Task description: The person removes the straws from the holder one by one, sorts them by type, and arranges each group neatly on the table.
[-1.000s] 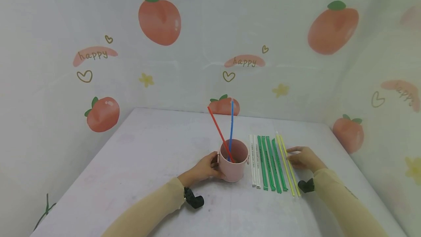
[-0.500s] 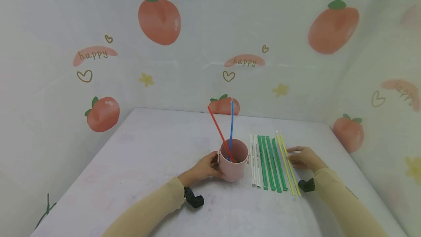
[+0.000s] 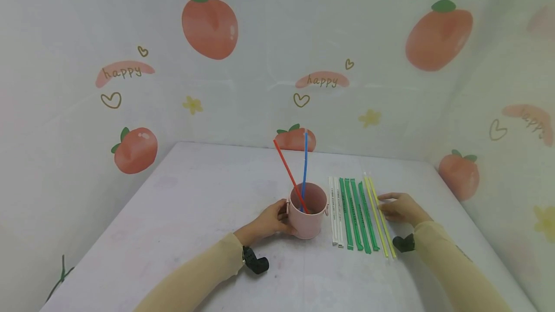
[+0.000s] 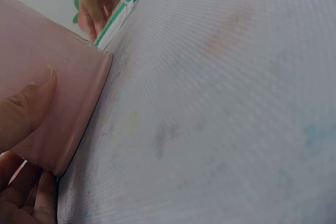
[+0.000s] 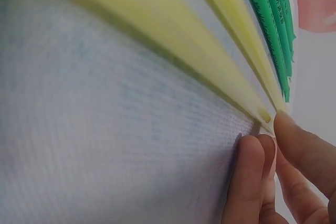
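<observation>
My left hand [image 3: 270, 220] grips the left side of a pink metal bucket [image 3: 305, 227]; its thumb lies on the bucket wall in the left wrist view. A red straw [image 3: 286, 167] and a blue straw [image 3: 305, 162] lean inside the bucket. My right hand [image 3: 401, 208] rests on the table, its fingertips touching the outer yellow straw [image 3: 382, 215], which lies flat in a clear wrapper. In the right wrist view, the fingertips [image 5: 286, 124] sit by the two yellow straws; the exact contact is partly hidden.
Between the bucket and the yellow straws lie several green-wrapped straws [image 3: 355, 220] and two white-wrapped straws [image 3: 335, 215], side by side. The white table [image 3: 208, 182] is backed by a fruit-printed curtain [image 3: 256, 85]. A black camera [image 3: 256, 261] is strapped at each wrist.
</observation>
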`<state>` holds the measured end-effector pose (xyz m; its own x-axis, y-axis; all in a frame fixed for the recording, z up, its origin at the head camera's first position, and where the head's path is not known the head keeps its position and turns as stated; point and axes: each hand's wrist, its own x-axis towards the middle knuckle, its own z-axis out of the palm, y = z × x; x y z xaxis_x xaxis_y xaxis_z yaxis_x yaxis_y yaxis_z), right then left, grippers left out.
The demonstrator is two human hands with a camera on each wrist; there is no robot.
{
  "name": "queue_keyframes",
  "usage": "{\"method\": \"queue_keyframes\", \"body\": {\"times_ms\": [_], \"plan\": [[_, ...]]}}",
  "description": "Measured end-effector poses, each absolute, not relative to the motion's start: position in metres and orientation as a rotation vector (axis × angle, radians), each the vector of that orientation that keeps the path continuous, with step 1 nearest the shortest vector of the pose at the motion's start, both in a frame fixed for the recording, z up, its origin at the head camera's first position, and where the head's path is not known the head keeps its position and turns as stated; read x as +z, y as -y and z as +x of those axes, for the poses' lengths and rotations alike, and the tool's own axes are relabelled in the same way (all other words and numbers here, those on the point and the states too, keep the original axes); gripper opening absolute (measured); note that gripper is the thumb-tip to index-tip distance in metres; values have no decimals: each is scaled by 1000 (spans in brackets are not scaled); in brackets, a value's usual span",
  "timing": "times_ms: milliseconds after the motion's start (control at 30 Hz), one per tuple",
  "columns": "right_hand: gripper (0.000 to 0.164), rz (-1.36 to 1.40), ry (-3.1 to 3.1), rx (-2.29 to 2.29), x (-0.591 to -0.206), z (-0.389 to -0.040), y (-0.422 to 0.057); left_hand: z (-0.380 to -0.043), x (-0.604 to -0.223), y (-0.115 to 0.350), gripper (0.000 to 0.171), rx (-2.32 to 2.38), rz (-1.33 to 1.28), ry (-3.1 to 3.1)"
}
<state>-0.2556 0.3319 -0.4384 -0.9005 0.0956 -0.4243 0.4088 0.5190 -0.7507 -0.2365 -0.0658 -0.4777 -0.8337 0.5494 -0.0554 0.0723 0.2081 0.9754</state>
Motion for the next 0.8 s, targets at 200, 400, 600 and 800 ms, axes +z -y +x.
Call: {"method": "queue_keyframes", "body": {"times_ms": [200,400,600,800], "plan": [[59,436,-2434,-1324,-439,-258,-332,-237,-478,66,84,1658,588,-2106],[60,409,-2429,-1346,-440,-259,-334,-236,-477,67,82,1645,597,-2125],[60,399,-2435,-1330,-441,-257,-335,-236,-479,67,81,1633,579,-2134],[61,439,-2409,-1357,-439,-256,-335,-236,-479,66,79,1635,584,-2137]]}}
